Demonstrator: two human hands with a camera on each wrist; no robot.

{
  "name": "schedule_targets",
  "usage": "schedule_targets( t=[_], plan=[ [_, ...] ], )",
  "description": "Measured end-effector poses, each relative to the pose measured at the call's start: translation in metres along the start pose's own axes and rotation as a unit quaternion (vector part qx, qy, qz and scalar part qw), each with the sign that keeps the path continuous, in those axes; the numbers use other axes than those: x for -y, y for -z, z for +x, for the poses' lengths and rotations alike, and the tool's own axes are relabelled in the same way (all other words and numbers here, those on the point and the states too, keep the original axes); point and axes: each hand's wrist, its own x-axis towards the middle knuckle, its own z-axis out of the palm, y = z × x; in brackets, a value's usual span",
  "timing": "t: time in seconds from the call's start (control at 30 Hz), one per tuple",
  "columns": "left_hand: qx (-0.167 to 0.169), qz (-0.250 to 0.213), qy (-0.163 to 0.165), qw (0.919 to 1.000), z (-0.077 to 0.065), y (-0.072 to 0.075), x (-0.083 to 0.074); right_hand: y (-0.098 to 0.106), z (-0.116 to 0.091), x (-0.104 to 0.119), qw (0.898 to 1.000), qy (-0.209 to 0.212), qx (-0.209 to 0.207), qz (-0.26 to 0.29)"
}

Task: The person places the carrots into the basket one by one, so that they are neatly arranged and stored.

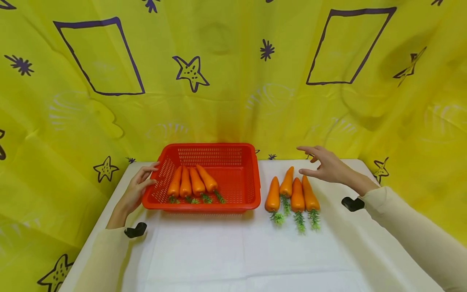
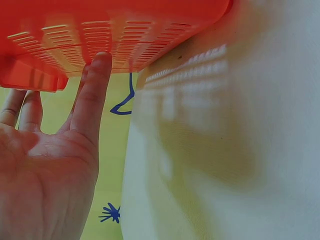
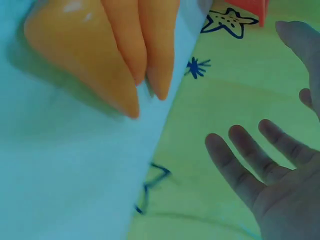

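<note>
A red plastic basket (image 1: pixel 233 178) with slotted walls stands on the white table, holding several orange carrots (image 1: pixel 185 182) with green tops. At its left side is my left hand (image 1: pixel 136 188); fairly straight fingers touch the outer wall and rim. In the left wrist view a fingertip (image 2: pixel 102 59) meets the slotted wall (image 2: pixel 125 45). My right hand (image 1: pixel 324 164) hovers with spread fingers above and right of several more carrots (image 1: pixel 297 194), which lie side by side on the table. In the right wrist view, those carrots (image 3: pixel 85 50) are apart from the empty hand (image 3: pixel 285 190).
A white cloth (image 1: pixel 204 251) covers the table. Yellow curtain (image 1: pixel 226 105) with dark star drawings hangs behind the table and at both sides, close to the table's edges.
</note>
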Motion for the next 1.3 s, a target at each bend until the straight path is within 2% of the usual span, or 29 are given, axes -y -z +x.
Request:
schedule_targets(
  t=[0.07, 0.13, 0.3, 0.57, 0.7, 0.9, 1.1, 1.3],
  plan=[
    [0.0, -0.001, 0.0, 1.0, -0.001, 0.0, 0.001, -0.005, -0.004, -0.004, 0.999, -0.026, 0.014, 0.046],
    [0.001, -0.002, 0.0, 1.0, -0.001, 0.0, 0.001, -0.009, -0.009, -0.008, 0.992, -0.063, 0.034, 0.108],
    [0.003, 0.001, -0.004, 1.0, 0.0, 0.001, 0.001, -0.017, -0.021, -0.018, 0.961, -0.137, 0.071, 0.229],
    [0.004, 0.006, -0.009, 0.9999, 0.0, -0.001, -0.002, -0.03, -0.034, -0.032, 0.921, -0.2, 0.12, 0.312],
    [0.004, 0.008, -0.007, 0.9999, 0.001, -0.001, -0.002, -0.037, -0.039, -0.036, 0.903, -0.225, 0.144, 0.336],
    [0.002, 0.006, -0.005, 1.0, 0.001, -0.001, -0.001, -0.042, -0.043, -0.038, 0.893, -0.241, 0.166, 0.341],
    [0.001, 0.0, 0.0, 1.0, 0.001, 0.0, 0.0, -0.044, -0.044, -0.037, 0.89, -0.24, 0.172, 0.348],
    [0.0, -0.002, 0.003, 1.0, 0.001, 0.0, 0.001, -0.046, -0.043, -0.035, 0.891, -0.237, 0.169, 0.349]
  ],
)
